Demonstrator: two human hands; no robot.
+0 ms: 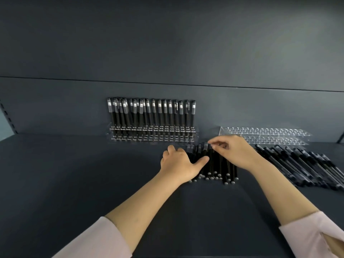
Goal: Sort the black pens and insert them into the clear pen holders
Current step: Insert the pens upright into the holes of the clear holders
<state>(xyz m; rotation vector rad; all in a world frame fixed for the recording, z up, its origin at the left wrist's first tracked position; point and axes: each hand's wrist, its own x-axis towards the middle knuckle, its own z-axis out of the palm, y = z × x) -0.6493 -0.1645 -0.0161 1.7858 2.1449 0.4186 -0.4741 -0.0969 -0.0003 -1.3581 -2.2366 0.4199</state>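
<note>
**Both hands on the loose bundle of black pens**

Taking the filled clear pen holder (151,134) as the landmark: standing against the dark back panel (167,53), far side of the dark surface (74,183), packed with upright black pens (149,112), caps up, most straight, a few at its left end leaning and crossing.

In front of the holder's right end, toward the camera: a bundle of black pens (219,168) lying flat on the surface, side by side, round silver-grey ends pointing at the camera, caps pointing back toward the holder.

Left hand (178,164) pressed on the bundle's left edge, just in front of the holder's right end; fingers curled over the pens, thumb stretched rightward across the barrels. Whether gripping or only steadying: cannot tell.

Right hand (234,152) to the right of the holder's right end, over the cap end of the bundle; thumb and forefinger drawn together in a pinch at a cap top, remaining fingers loosely bent.

Further right of the holder, also along the back panel: an empty clear pen holder (270,135), rows of open holes showing in two tiers.

In front of that empty one, well right of the landmark: a second pile of black pens (301,164), lying at a slant, running off the right edge of view.

Pale sleeves (100,241) at both forearms, nearest the camera
</note>
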